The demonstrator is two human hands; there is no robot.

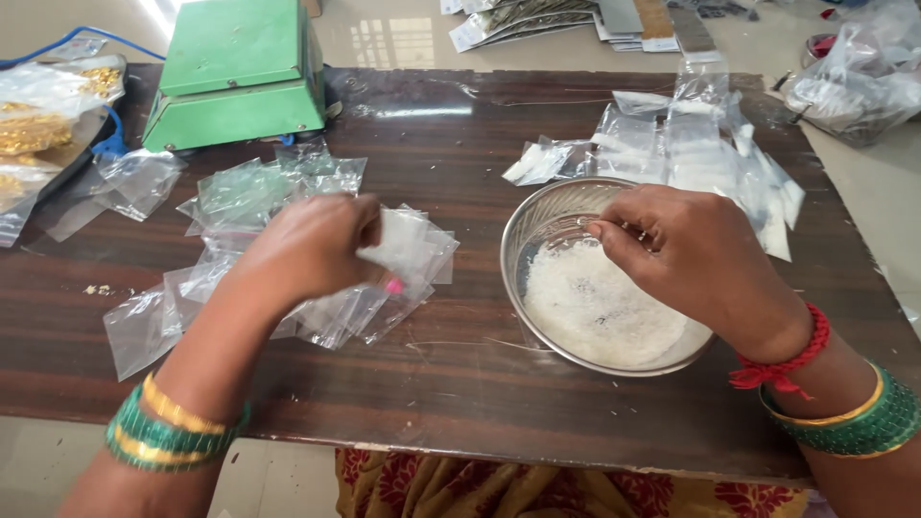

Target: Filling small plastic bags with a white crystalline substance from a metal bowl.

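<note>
Right hand [696, 254], fingers pinched over steel bowl [537, 216] of white granules; left hand [312, 245] grips clear pouch [408, 245], leftward, apart.

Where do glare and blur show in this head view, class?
Head view: window glare streaks the dark table near its far edge, just right of the green scale; the floor beyond is washed out. The left hand on the clear bags is slightly motion-blurred, while the right hand above the steel bowl looks sharper. Frame edges bend slightly.
</note>
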